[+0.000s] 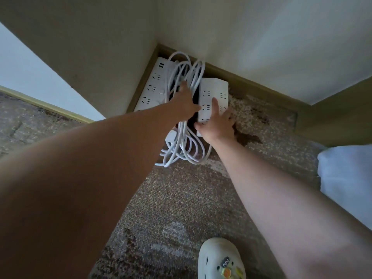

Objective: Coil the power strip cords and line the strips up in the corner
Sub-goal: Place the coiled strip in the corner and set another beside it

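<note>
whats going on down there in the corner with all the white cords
A person is tidying power strips into the carpeted corner. One white strip already lies along the left wall. The left hand presses on a bundle of coiled white cord lying between the strips, and the right hand rests on a second strip, which sits by the back baseboard.

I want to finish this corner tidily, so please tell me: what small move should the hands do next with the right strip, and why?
Probably the right hand should slide the right power strip toward the left power strip lying along the baseboard. The coiled cords and a dark gap sit between the two strips, and the left hand already rests on the coil, so it can keep the loops together.
</note>
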